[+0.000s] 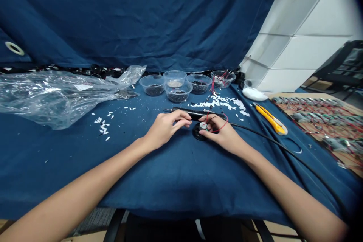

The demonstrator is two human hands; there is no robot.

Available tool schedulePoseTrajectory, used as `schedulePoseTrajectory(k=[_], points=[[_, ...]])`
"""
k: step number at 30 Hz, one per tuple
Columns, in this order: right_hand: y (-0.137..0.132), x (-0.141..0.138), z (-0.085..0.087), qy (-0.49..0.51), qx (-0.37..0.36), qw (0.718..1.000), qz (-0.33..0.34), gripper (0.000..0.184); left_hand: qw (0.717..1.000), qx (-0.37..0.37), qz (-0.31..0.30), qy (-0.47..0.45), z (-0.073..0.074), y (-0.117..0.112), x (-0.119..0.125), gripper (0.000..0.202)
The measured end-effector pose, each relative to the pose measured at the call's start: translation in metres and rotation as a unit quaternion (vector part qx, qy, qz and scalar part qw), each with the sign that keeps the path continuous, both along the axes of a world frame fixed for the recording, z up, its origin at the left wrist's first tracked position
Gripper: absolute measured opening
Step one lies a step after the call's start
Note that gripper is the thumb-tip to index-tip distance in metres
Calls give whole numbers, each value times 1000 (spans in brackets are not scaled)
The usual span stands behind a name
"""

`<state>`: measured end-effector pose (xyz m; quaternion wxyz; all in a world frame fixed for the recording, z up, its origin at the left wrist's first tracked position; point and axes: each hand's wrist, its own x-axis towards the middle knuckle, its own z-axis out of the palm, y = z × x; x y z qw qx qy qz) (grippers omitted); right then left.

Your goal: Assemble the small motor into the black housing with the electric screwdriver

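Note:
My right hand (pixel 219 130) grips a small silvery round part with red and black wires (pixel 203 125), possibly a motor. That part stands on or in a black round base (pixel 199 132) resting on the cloth. To its left, my left hand (pixel 167 128) has thumb and fingers pressed together; anything between the tips is too small or hidden to name. Just behind both hands lies a black rod-shaped electric screwdriver (pixel 195 115), its thin bit pointing left and a black cable (pixel 272 141) running off to the right. My fingers partly cover its body.
Behind stand several clear plastic bowls (pixel 178 96) of small parts. A clear plastic bag (pixel 56 96) lies left. White scraps (pixel 218 102) are scattered on the blue cloth (pixel 159 181). Rightward are a yellow utility knife (pixel 270 119) and a board of wired parts (pixel 309 115).

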<state>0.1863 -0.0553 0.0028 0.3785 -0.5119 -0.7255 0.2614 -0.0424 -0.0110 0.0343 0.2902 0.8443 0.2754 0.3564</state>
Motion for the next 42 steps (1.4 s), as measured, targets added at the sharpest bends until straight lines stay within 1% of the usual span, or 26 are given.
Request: schedulePoseTrajectory(k=[4, 7, 10, 15, 19, 21, 23, 27, 35, 42], points=[[0, 0, -1, -6, 9, 1000, -4, 35, 997, 71, 0, 27, 2, -2, 1, 11], [0, -1, -1, -7, 14, 1000, -6, 35, 994, 101, 9, 36, 1, -3, 3, 12], [-1, -1, -1, -11, 17, 1000, -11, 36, 994, 104, 4, 27, -2, -4, 5, 13], [-1, -3, -1, 2, 19, 1000, 1, 35, 995, 99, -5, 18, -10, -4, 8, 18], [-2, -4, -3, 6, 19, 1000, 8, 35, 997, 62, -29, 29, -14, -8, 11, 20], [-2, -5, -3, 7, 14, 1000, 13, 35, 998, 42, -31, 35, -14, -9, 12, 21], [-3, -6, -2, 5, 10, 1000, 18, 36, 998, 40, -30, 46, -15, -10, 11, 17], [-4, -7, 1, -2, 13, 1000, 18, 35, 994, 70, -37, 70, -17, -9, 9, 12], [-4, -5, -3, 8, 20, 999, 25, 35, 984, 140, -49, 99, -27, -5, 9, 16], [-3, -5, -3, 7, 19, 999, 25, 35, 970, 195, -47, 135, -25, -3, 10, 18]])
